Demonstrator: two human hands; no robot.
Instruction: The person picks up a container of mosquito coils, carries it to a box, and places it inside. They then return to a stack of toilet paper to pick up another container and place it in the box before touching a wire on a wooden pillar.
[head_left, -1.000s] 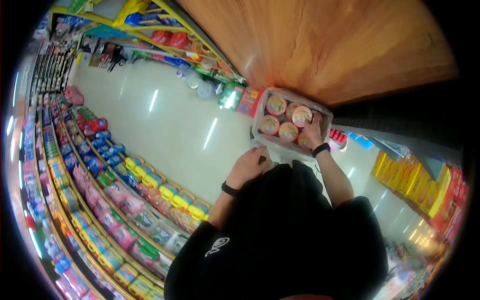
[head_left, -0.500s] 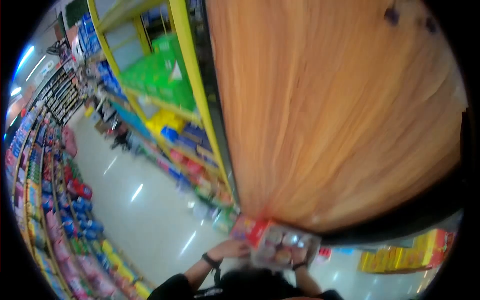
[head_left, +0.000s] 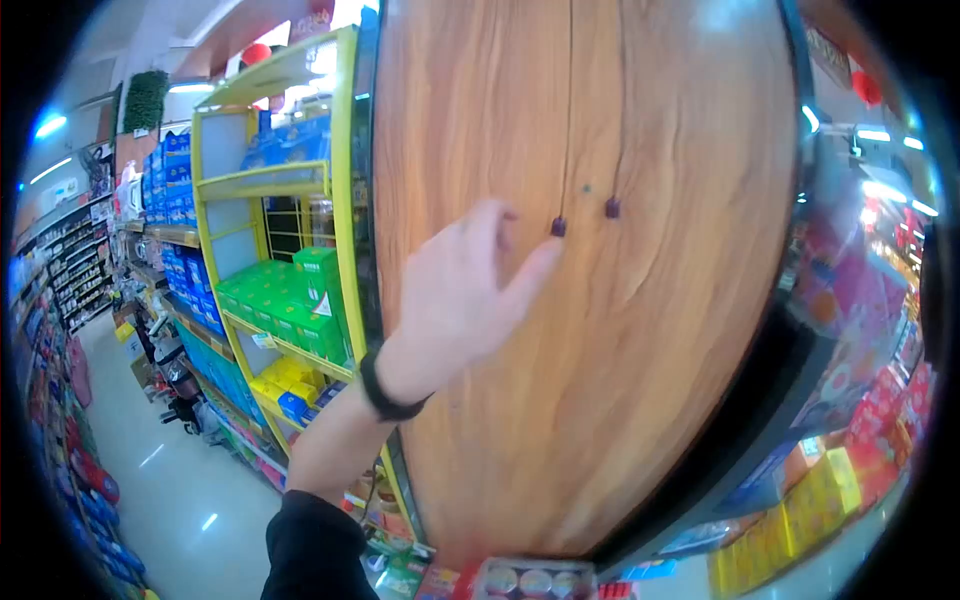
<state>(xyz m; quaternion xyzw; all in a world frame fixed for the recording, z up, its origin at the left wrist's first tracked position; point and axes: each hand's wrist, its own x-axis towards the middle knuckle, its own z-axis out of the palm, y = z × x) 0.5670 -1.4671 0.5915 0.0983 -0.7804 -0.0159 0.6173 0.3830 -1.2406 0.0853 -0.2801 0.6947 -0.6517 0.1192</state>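
My left hand (head_left: 465, 285), with a black band on the wrist, is raised in front of a wood-grain panel (head_left: 640, 330). Its thumb and fingers are apart and nothing is between them. Just beyond the thumb tip hangs a small dark cord end (head_left: 558, 227), and a second dark cord end (head_left: 612, 207) hangs to its right. At the bottom edge of the view sits a box with round items (head_left: 535, 580) under a clear cover, cut off by the frame. My right hand is out of view.
Left of the panel stands a yellow shelf rack (head_left: 350, 200) with green boxes (head_left: 290, 305) and blue packs. An aisle floor (head_left: 190, 490) runs along the far left. Yellow boxes (head_left: 790, 530) stand at the lower right, past the panel's black edge.
My left hand has left the box and risen to the cords. My right hand has gone out of view. The view has tilted up, so the box now shows only at the bottom.
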